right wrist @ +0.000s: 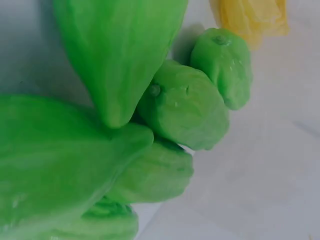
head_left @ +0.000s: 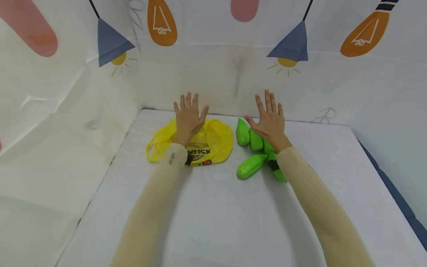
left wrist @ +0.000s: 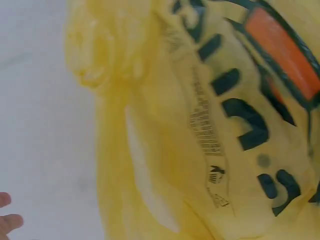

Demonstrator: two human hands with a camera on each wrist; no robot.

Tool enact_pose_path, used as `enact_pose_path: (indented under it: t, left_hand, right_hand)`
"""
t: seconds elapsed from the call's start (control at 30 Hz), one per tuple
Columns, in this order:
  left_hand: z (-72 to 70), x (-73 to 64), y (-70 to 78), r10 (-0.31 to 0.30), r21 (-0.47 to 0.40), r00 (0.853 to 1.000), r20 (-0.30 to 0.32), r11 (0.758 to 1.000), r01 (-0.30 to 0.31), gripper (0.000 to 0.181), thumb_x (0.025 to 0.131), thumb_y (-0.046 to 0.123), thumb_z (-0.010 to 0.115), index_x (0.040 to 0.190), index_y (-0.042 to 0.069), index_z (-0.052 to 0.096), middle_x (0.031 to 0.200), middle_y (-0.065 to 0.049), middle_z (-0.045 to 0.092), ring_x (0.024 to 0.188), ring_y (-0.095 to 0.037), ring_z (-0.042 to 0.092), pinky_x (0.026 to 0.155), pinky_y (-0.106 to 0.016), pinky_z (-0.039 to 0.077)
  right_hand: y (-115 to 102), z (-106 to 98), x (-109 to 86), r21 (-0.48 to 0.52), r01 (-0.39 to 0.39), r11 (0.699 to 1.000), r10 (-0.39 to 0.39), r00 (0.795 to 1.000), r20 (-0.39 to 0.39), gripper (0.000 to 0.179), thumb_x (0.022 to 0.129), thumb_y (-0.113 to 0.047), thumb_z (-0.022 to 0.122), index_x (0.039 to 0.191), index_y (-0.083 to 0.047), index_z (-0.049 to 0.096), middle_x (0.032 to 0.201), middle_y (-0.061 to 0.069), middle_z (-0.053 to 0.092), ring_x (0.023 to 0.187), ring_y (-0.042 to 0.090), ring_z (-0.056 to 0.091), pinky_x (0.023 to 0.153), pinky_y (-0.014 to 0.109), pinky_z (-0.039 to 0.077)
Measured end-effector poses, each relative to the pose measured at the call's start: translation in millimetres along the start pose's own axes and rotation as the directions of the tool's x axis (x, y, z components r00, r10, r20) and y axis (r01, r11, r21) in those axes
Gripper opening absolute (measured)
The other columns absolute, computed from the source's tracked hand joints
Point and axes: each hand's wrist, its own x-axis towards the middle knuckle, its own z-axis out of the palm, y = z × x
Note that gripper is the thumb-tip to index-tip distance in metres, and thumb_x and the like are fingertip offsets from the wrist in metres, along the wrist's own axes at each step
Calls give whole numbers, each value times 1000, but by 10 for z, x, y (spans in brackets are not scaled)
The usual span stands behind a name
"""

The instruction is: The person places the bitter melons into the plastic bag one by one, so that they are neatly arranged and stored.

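Note:
My left hand point(head_left: 189, 120) is held out over a crumpled yellow plastic bag point(head_left: 218, 137) with its fingers spread. In the left wrist view the bag point(left wrist: 150, 125), with dark lettering and an orange patch, fills most of the picture, and a few fingertips point(left wrist: 10, 222) show at the lower left. My right hand point(head_left: 269, 124), also spread with straight fingers, is over several shiny green gourd-like vegetables point(head_left: 251, 166). In the right wrist view, two large smooth ones point(right wrist: 120, 55) lie beside smaller bumpy ones point(right wrist: 187, 107). Neither hand holds anything.
The white-covered table point(head_left: 213, 222) meets a white sheet wall point(head_left: 207, 70) printed with lamps and bulbs along its back edge. Another white sheet point(head_left: 50, 148) stands at the left. A dark blue strip point(head_left: 387, 181) runs along the right side.

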Motion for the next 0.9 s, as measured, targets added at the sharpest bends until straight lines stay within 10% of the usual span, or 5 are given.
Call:
enact_pose_path:
  t: [0.2,0.43,0.63,0.9]
  left_hand:
    - [-269,-54,-371,-187,-354,982,26,917,184,70,104,57,16,148,8,39,149,-18,40,137,-38,37,114,-57,27]
    - [-427,-332,-1069,-313,-504,913,261,763,405,85,99,66,10,143,3,46,147,-19,45,138,-41,36,115,-57,27]
    - [-357,-564,-1476,-345,-568,849,400,634,525,88,100,63,2,146,-1,42,150,-21,41,140,-41,33,116,-54,27]
    - [-156,-724,-1676,-355,-610,788,504,500,615,90,98,66,4,146,0,43,139,-19,47,108,-18,49,108,-35,37]
  right_hand:
    - [61,-38,-109,-11,47,999,-47,999,-28,86,93,-75,26,157,-30,-11,161,0,-25,150,19,-20,122,54,4]
    - [262,-13,-476,-1,167,986,-167,986,7,88,95,-67,39,159,-23,-1,165,5,-14,152,24,-10,122,56,9]
    - [595,62,-867,100,403,910,-412,904,109,85,95,-50,59,158,-13,16,166,11,3,147,39,22,111,62,31]
    - [826,156,-1251,201,444,873,-483,844,233,92,85,-52,71,155,-11,27,163,12,18,146,39,26,109,61,33]
